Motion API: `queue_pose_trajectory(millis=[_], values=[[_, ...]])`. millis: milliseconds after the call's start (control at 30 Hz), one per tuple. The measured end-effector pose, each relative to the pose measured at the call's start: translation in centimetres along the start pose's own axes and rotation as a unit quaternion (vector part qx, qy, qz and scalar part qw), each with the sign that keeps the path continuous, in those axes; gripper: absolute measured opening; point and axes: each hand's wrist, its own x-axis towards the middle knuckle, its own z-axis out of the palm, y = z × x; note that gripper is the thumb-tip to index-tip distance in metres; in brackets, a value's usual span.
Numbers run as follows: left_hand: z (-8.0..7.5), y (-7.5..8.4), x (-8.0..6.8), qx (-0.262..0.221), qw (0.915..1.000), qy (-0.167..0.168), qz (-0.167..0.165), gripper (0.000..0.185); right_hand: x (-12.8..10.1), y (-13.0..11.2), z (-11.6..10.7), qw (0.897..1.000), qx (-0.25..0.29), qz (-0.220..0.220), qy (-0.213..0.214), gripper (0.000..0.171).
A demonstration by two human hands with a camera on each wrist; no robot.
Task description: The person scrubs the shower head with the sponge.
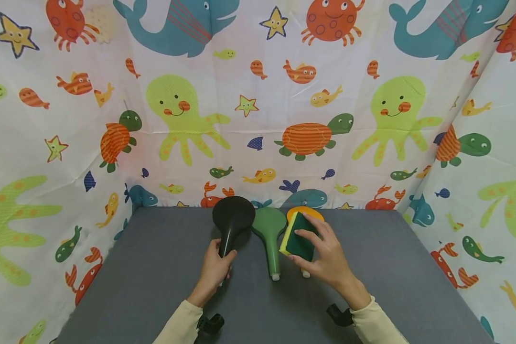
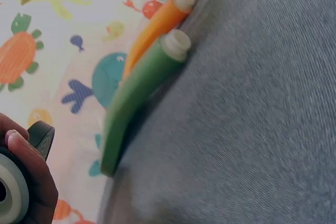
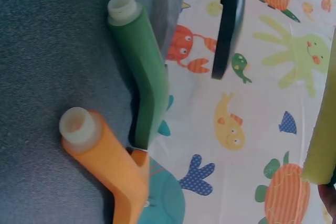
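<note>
Two cream sleeves reach forward from the bottom edge of the head view, over a dark grey table (image 1: 155, 267).

Left hand (image 1: 215, 271): its fingers are curled round the handle of a black shower head (image 1: 232, 217), and the round black face is lifted off the table just beyond the knuckles. In the left wrist view a thumb wraps the pale threaded end of that handle.

Right hand (image 1: 324, 260): it holds a sponge (image 1: 298, 237), yellow on one side and dark green on the other, with the thumb under the near edge and the fingers laid over the green face. The sponge is held above an orange shower head (image 1: 303, 212), most of which is hidden beneath sponge and hand; only its round top shows past the fingertips, and its pale end peeks out below the thumb.

Between the two hands lies a green shower head (image 1: 270, 229), resting on the table with its handle pointing back toward the person and its whitish threaded end nearest them. The right wrist view shows the green and orange handles lying side by side, close together.

Beyond and to either side of the hands hangs a curtain (image 1: 258, 95) printed with whales, crabs, turtles, octopuses and starfish.
</note>
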Motion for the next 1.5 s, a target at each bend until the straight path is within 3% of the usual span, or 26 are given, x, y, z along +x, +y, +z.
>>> queue_pose_trajectory(millis=[333,500,800,1500], values=[[0.3,3.0,-1.7,0.035,0.9988,-0.007,0.034,0.052,0.6,-1.1,-0.5,1.0,0.006,0.001,-0.001,0.054],[0.3,4.0,-2.4,0.053,0.9961,-0.037,0.061,0.053,0.8,-1.7,-0.6,1.0,0.001,-0.007,-0.001,0.056],[0.5,5.8,-4.1,0.067,0.9911,-0.083,0.08,0.052,1.1,-3.0,-0.4,0.999,-0.024,-0.026,-0.006,0.058],[1.6,7.0,-5.6,0.08,0.9833,-0.125,0.105,0.056,1.4,-3.9,1.1,0.996,-0.046,-0.069,0.015,0.055]])
